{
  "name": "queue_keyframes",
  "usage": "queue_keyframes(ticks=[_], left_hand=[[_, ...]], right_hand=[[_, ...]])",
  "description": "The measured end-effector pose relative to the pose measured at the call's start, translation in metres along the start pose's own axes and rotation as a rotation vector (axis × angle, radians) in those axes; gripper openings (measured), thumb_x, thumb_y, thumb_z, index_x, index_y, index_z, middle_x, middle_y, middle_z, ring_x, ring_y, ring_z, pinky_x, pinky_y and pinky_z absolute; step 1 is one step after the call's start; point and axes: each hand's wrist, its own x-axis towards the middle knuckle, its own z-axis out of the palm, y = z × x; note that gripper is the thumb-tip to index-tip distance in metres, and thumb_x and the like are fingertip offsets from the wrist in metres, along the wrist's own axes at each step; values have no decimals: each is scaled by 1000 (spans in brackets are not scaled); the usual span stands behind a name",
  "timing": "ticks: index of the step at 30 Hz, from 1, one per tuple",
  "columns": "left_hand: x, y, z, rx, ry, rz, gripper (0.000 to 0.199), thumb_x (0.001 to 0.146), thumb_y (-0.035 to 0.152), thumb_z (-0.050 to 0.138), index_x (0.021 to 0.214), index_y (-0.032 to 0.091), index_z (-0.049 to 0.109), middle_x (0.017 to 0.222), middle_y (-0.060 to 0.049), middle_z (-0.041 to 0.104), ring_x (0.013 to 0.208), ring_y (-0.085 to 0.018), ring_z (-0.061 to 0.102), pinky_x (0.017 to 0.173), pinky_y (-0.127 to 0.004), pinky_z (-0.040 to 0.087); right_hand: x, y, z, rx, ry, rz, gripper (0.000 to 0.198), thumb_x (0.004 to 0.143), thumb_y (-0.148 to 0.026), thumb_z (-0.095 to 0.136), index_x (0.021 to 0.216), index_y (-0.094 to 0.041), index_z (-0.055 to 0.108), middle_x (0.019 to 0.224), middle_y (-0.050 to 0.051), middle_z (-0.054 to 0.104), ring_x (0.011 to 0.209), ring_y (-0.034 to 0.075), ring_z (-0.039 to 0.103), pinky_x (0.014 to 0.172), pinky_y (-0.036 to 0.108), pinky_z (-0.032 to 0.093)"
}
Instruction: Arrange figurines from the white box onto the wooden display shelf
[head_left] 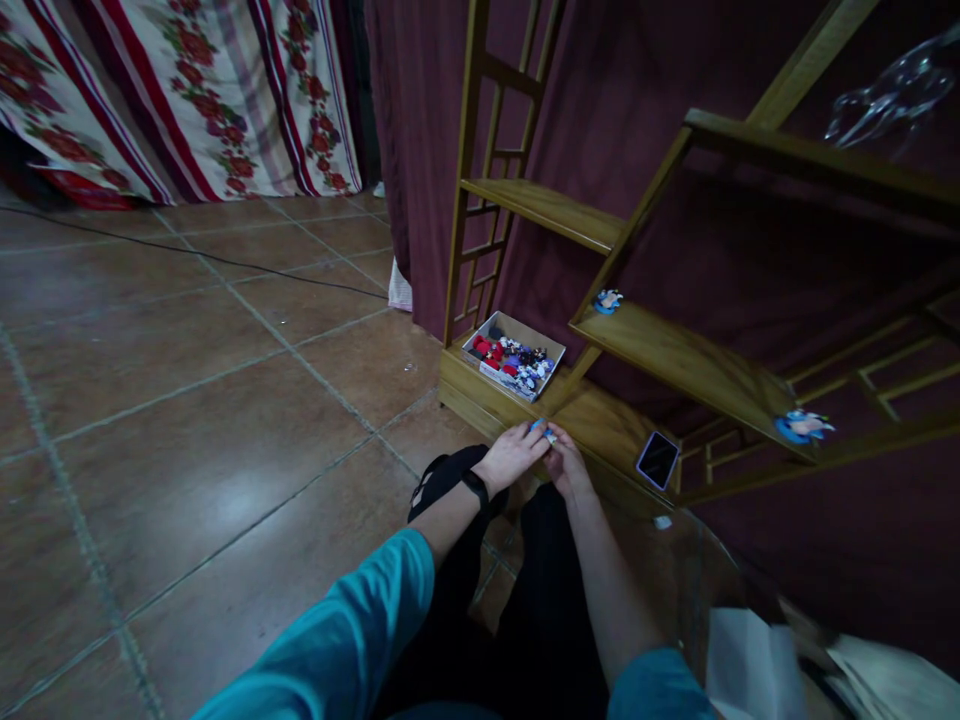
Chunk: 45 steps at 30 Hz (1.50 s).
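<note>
My left hand (513, 456) and my right hand (568, 463) meet in front of the low shelf, both closed around a small blue-and-white figurine (550, 436). Fingers cover most of it, so its shape is only partly visible. Just beyond my hands, an open cardboard box (559, 362) on the bottom shelf holds several small figures in red, white, purple and black. One blue-based figurine (607, 301) stands at the left end of the middle shelf. Another blue-based figurine (802, 425) is at that shelf's right end.
The wooden shelf unit (675, 360) stands against a dark red curtain (427, 180). A phone or small tablet (659, 460) lies on the bottom board. Upper right is a clear glass-like ornament (892, 92). White paper (750, 655) lies lower right; a black cable (225, 262) crosses the tiled floor.
</note>
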Motion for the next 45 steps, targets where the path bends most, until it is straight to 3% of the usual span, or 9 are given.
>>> queue_keyframes(ticks=[4, 11, 16, 23, 29, 37, 45], left_hand=[[0, -4, 2, -14, 47, -43, 33, 82, 9, 42, 112, 22, 48, 128, -7, 43, 114, -19, 42, 94, -34, 37], [9, -23, 24, -589, 331, -333, 17, 79, 18, 50, 92, 21, 59, 94, -6, 60, 88, -17, 56, 78, -29, 43], [18, -40, 40, -935, 421, -592, 16, 67, 21, 63, 82, 16, 63, 77, -4, 64, 67, -14, 57, 66, -25, 45], [25, -44, 40, -1293, 409, -750, 21, 62, 25, 67, 79, 12, 64, 73, -5, 64, 60, -11, 55, 57, -23, 44], [26, -46, 41, -1411, 347, -800, 22, 61, 24, 69, 79, 12, 66, 72, -5, 63, 59, -10, 55, 56, -21, 42], [25, -51, 38, -1588, 147, -895, 20, 67, 13, 61, 87, 13, 64, 80, -7, 65, 66, -12, 59, 63, -23, 45], [25, -54, 36, -1630, 186, -983, 29, 74, 6, 50, 99, 15, 60, 81, -7, 64, 65, -10, 59, 63, -22, 46]], right_hand=[[-2, 0, 3, -17, 6, 4, 29, 63, -12, 64, 89, -24, 60, 87, -2, 68, 81, 11, 63, 75, 24, 49], [4, 3, 2, -51, 56, 26, 27, 62, -24, 70, 88, -23, 61, 87, 0, 68, 76, 12, 63, 72, 26, 49], [7, 4, 2, -66, 79, 38, 29, 62, -30, 71, 88, -23, 62, 89, 2, 68, 73, 12, 62, 69, 26, 49], [8, 4, 4, -56, 80, 11, 29, 60, -30, 72, 87, -21, 65, 77, 1, 66, 63, 10, 58, 67, 26, 48], [5, 2, 7, -111, 47, -17, 27, 58, -32, 73, 82, -20, 65, 74, 0, 64, 63, 9, 56, 68, 25, 45], [0, -2, 13, -140, -28, -17, 30, 59, -32, 72, 86, -20, 65, 75, 0, 63, 63, 10, 55, 69, 27, 45], [-2, -4, 18, -144, -52, -19, 33, 58, -32, 72, 89, -22, 65, 80, 1, 64, 66, 10, 56, 70, 27, 45]])
